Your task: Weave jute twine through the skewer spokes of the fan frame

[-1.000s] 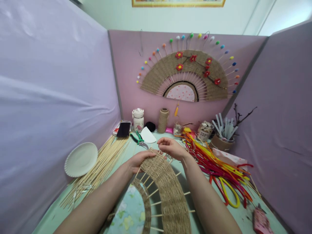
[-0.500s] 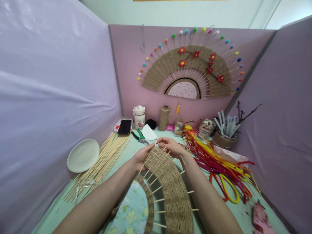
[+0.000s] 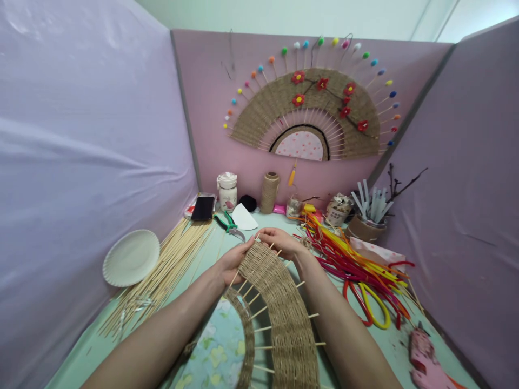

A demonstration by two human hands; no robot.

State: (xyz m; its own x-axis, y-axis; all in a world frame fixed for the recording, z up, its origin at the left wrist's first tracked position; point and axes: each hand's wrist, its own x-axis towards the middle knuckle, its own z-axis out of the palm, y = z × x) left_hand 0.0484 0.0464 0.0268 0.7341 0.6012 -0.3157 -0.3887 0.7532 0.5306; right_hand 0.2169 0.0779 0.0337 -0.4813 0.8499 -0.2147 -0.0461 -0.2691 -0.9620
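A woven twine fan [image 3: 284, 302] on thin wooden sticks stands in front of me, its lower part cut off by the bottom edge of the view. Its inner half-round [image 3: 219, 348] is covered in pale blue floral cloth with a twine border. My left hand [image 3: 235, 262] grips the fan's upper left end, thumb on the weave and the other fingers behind it. At the top corner, my right hand [image 3: 279, 242] has its fingers curled and pinched by a stick tip. Whether a strand of twine lies between those fingertips is too small to make out.
Bamboo sticks [image 3: 170, 270] and a white plate [image 3: 132, 258] lie left. Green-handled pruners [image 3: 230, 226], a twine spool [image 3: 270, 193] and a jar [image 3: 227, 193] are behind. Colourful pipe cleaners [image 3: 348, 259] and a pink glue gun [image 3: 427, 359] lie right. A finished fan [image 3: 259, 121] hangs behind.
The view has shifted slightly, so the background sits a little further left and higher. Both hands stay at the fan's upper end, with hardly any visible movement.
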